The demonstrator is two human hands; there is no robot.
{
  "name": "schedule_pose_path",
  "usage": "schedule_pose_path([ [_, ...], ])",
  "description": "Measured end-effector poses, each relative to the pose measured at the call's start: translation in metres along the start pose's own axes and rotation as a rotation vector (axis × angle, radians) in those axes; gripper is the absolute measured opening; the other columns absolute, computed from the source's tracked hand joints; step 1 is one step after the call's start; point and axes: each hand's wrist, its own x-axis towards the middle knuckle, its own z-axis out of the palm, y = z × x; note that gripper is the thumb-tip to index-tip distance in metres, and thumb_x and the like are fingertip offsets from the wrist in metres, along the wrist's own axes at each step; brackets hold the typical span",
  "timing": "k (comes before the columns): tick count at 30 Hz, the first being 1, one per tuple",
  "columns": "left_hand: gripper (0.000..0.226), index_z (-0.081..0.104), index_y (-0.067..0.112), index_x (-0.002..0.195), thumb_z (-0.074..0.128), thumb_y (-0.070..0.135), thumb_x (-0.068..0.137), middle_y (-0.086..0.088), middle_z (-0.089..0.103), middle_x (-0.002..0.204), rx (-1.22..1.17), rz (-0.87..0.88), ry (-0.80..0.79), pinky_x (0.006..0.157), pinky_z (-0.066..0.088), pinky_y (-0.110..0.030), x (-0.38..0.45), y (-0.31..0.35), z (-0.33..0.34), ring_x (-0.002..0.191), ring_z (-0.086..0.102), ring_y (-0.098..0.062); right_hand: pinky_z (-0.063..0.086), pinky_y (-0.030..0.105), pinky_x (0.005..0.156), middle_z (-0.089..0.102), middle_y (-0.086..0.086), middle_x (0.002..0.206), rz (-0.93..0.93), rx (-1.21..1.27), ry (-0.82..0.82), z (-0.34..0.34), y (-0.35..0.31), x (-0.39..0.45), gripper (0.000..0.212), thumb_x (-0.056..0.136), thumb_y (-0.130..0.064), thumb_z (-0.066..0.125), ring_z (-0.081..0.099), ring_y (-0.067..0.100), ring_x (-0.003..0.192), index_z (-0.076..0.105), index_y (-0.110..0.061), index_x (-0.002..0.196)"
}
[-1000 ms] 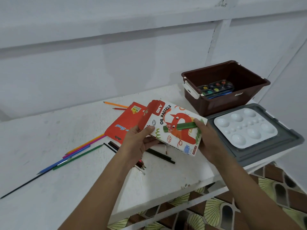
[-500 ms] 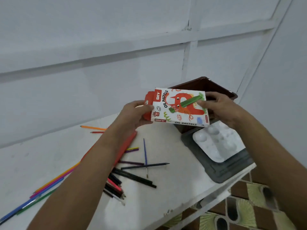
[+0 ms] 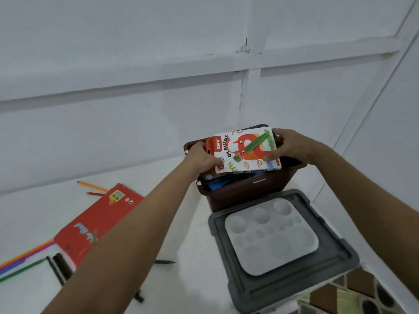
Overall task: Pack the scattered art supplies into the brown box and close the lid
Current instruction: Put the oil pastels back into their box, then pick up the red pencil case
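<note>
A white and red oil pastels box hangs tilted over the open brown box. My left hand grips its left end and my right hand grips its right end. Something blue shows inside the brown box under the pastels. The grey lid lies flat on the table in front of the brown box, and a white paint palette rests on it. A red flat pack lies on the table to the left, with coloured pencils scattered beside it.
The white table ends at the lower right, where a patterned floor shows. Two pencils lie behind the red pack and dark pens lie near its front end. A white wall stands close behind the box.
Both hands have carried the oil pastels box from above the table to over the brown box. The view has swung right and closer to the box.
</note>
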Motion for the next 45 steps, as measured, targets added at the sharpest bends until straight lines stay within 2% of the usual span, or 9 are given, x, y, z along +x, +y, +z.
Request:
schedule_pose_path([
  [5, 0.113, 0.012, 0.021, 0.147, 0.087, 0.011, 0.062, 0.002, 0.054, 0.12, 0.31, 0.051, -0.085, 0.082, 0.045, -0.029, 0.009, 0.005, 0.012, 0.106, 0.054, -0.017, 0.048, 0.042, 0.097, 0.067, -0.005, 0.109, 0.008, -0.128, -0.112, -0.004, 0.021, 0.03, 0.066, 0.063, -0.016, 0.086, 0.062, 0.014, 0.101, 0.054, -0.021, 0.12],
  [9, 0.124, -0.002, 0.018, 0.151, 0.087, 0.017, 0.064, -0.003, 0.049, 0.129, 0.601, -0.031, -0.162, 0.094, 0.043, -0.034, 0.016, 0.006, 0.024, 0.117, 0.051, -0.025, 0.042, 0.039, 0.103, 0.056, -0.004, 0.124, -0.002, -0.408, -0.174, 0.003, 0.031, 0.047, 0.091, 0.059, -0.028, 0.089, 0.053, 0.019, 0.115, 0.037, -0.02, 0.133],
  [15, 0.112, 0.012, 0.017, 0.148, 0.086, 0.021, 0.064, -0.005, 0.049, 0.132, 0.785, -0.109, -0.215, 0.095, 0.045, -0.037, 0.027, 0.004, 0.032, 0.117, 0.052, -0.027, 0.038, 0.038, 0.105, 0.044, 0.012, 0.138, 0.037, -0.652, -0.207, 0.016, 0.043, 0.063, 0.097, 0.074, -0.017, 0.078, 0.043, 0.029, 0.127, 0.015, -0.01, 0.147],
  [25, 0.087, 0.027, 0.014, 0.141, 0.08, 0.027, 0.073, -0.007, 0.049, 0.133, 0.985, -0.095, -0.231, 0.096, 0.044, -0.038, 0.022, 0.005, 0.039, 0.12, 0.051, -0.027, 0.041, 0.04, 0.103, 0.038, 0.012, 0.137, 0.015, -0.751, -0.174, 0.019, 0.05, 0.068, 0.084, 0.075, -0.017, 0.077, 0.044, 0.03, 0.124, 0.028, -0.016, 0.143],
  [29, 0.069, 0.047, 0.014, 0.129, 0.082, 0.026, 0.071, -0.005, 0.058, 0.123, 1.019, -0.037, -0.174, 0.085, 0.048, -0.032, 0.023, 0.007, 0.037, 0.108, 0.058, -0.022, 0.038, 0.04, 0.105, 0.035, 0.011, 0.136, -0.005, -0.727, -0.133, 0.019, 0.046, 0.062, 0.085, 0.072, -0.023, 0.08, 0.043, 0.03, 0.123, 0.033, -0.019, 0.143],
  [33, 0.072, 0.051, 0.015, 0.129, 0.084, 0.033, 0.068, -0.002, 0.06, 0.12, 0.913, 0.12, -0.002, 0.078, 0.047, -0.026, 0.016, 0.014, 0.013, 0.102, 0.059, -0.02, 0.04, 0.031, 0.096, 0.042, 0.005, 0.124, -0.168, -0.61, 0.023, 0.024, 0.028, 0.048, 0.088, 0.061, -0.038, 0.086, 0.047, 0.021, 0.111, 0.044, -0.019, 0.136],
  [38, 0.056, 0.058, 0.018, 0.124, 0.078, 0.033, 0.074, -0.001, 0.06, 0.112, 0.736, 0.232, 0.175, 0.077, 0.039, -0.021, -0.015, 0.0, -0.042, 0.092, 0.054, -0.014, 0.037, 0.01, 0.067, 0.054, 0.002, 0.103, -0.45, -0.457, 0.069, 0.066, -0.03, 0.037, 0.065, 0.068, -0.03, 0.083, 0.048, 0.005, 0.072, 0.057, -0.014, 0.125],
  [41, 0.047, 0.061, 0.021, 0.117, 0.076, 0.036, 0.075, 0.004, 0.059, 0.103, 0.652, 0.16, 0.242, 0.074, 0.039, -0.021, -0.039, -0.031, -0.085, 0.091, 0.057, -0.014, 0.039, 0.004, 0.061, 0.057, -0.002, 0.097, -0.545, -0.366, 0.01, 0.113, -0.074, 0.034, 0.055, 0.07, -0.031, 0.081, 0.053, 0.006, 0.068, 0.061, -0.018, 0.119],
  [45, 0.046, 0.061, 0.022, 0.118, 0.075, 0.035, 0.076, -0.001, 0.06, 0.111, 0.662, -0.049, 0.293, 0.072, 0.04, -0.023, -0.072, -0.092, -0.15, 0.091, 0.056, -0.015, 0.041, 0.009, 0.064, 0.058, -0.006, 0.096, -0.616, -0.291, -0.141, 0.195, -0.119, 0.033, 0.045, 0.075, -0.033, 0.077, 0.058, 0.01, 0.073, 0.061, -0.022, 0.116],
])
